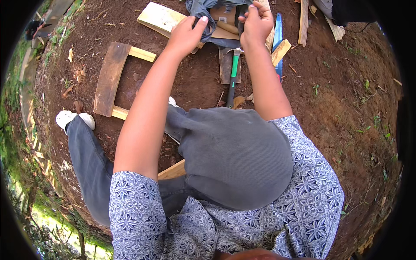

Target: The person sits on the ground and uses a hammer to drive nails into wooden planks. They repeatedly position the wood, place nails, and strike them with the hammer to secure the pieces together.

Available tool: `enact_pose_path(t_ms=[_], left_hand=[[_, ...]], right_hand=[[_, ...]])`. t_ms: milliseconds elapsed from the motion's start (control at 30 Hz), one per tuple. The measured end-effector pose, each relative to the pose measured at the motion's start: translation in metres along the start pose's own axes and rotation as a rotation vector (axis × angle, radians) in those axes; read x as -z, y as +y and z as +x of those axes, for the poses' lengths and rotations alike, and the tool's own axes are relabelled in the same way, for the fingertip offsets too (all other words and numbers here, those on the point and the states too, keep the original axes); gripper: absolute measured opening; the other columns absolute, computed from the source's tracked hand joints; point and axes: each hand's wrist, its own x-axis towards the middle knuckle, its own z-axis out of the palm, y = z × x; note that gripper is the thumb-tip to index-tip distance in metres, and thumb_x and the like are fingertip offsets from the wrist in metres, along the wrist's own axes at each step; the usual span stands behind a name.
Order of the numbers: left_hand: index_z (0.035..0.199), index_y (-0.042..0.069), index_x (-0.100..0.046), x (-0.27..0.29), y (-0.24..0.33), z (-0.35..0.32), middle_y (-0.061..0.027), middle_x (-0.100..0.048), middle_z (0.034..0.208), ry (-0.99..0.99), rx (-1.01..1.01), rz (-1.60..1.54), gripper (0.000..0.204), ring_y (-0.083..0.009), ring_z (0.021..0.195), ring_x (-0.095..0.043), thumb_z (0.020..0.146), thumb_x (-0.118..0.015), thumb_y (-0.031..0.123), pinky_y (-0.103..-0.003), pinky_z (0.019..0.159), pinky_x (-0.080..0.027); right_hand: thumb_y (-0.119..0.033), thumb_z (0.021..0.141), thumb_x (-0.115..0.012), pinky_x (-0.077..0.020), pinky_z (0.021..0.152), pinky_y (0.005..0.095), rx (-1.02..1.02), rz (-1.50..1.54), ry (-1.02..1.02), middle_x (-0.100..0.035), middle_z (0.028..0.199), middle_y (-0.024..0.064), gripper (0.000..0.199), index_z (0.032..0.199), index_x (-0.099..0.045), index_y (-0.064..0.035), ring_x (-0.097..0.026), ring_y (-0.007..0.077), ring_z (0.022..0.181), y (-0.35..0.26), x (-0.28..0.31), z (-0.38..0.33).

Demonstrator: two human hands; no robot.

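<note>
Both arms reach forward over my raised knee. My left hand point(187, 34) grips the edge of a grey cloth bag point(200, 9) that lies on wooden boards. My right hand point(257, 22) is closed on the bag's other side, holding it apart; what is inside is hidden. Just below my hands a hammer with a green and black handle point(233, 73) lies on a dark plank point(225, 67) on the soil. A blue-handled saw point(277, 37) lies to the right of my right wrist.
A frame of a dark board point(109, 78) with two pale crosspieces lies at left on the red-brown earth. Pale planks point(161, 17) and offcuts point(303, 21) lie at the top. My white shoe point(65, 117) rests at left. Grass borders the left edge.
</note>
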Motion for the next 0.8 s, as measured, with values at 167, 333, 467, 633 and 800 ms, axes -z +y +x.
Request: enact_pose_path(t_ms=[167,333,467,633,800], left_hand=[[0.152,0.0,-0.047,0.031,0.011,-0.012,-0.0181,-0.053,0.151,0.078,0.114,-0.302,0.068,-0.0254,0.142,-0.048,0.104,-0.055,0.049,-0.036,0.117,-0.034],[0.152,-0.001,-0.046,0.038,0.005,-0.012,-0.0197,-0.051,0.151,0.104,0.115,-0.246,0.071,-0.0275,0.14,-0.049,0.103,-0.056,0.049,-0.038,0.115,-0.037],[0.15,-0.004,-0.048,0.031,0.001,-0.009,-0.0216,-0.051,0.15,0.083,0.028,-0.159,0.071,-0.0305,0.135,-0.052,0.102,-0.057,0.048,-0.039,0.114,-0.039],[0.152,-0.003,-0.046,0.03,-0.002,-0.015,-0.0208,-0.048,0.154,0.076,0.029,-0.164,0.072,-0.031,0.142,-0.047,0.102,-0.057,0.049,-0.039,0.117,-0.035],[0.155,0.001,-0.042,0.025,-0.002,-0.013,-0.0184,-0.045,0.158,0.059,0.007,-0.212,0.073,-0.0281,0.146,-0.042,0.103,-0.055,0.051,-0.037,0.12,-0.031]], right_hand=[[-0.004,0.095,-0.06,-0.0493,0.091,0.0349,0.884,-0.53,0.294,-0.058,0.115,0.0109,0.027,0.122,-0.059,0.0004,-0.06,0.022,0.102,-0.034,-0.012,-0.003],[-0.005,0.096,-0.054,-0.0546,0.077,0.0309,0.009,-0.422,-0.703,-0.074,0.097,0.0107,0.025,0.113,-0.071,0.0034,-0.07,0.0169,0.085,0.048,-0.041,0.028],[-0.011,0.092,-0.055,-0.057,0.082,0.0407,0.5,-1.124,-0.27,-0.073,0.101,0.0208,0.03,0.114,-0.069,0.0021,-0.072,0.0286,0.091,0.116,-0.037,0.091],[-0.014,0.097,-0.048,-0.0576,0.085,0.042,0.385,-1.014,-0.361,-0.071,0.107,0.0184,0.032,0.121,-0.065,-0.0004,-0.071,0.0286,0.095,0.109,-0.029,0.138],[-0.018,0.103,-0.041,-0.0582,0.089,0.0432,-0.172,-0.331,-0.66,-0.069,0.114,0.016,0.035,0.127,-0.061,-0.0028,-0.07,0.0285,0.099,0.085,-0.011,0.147]])
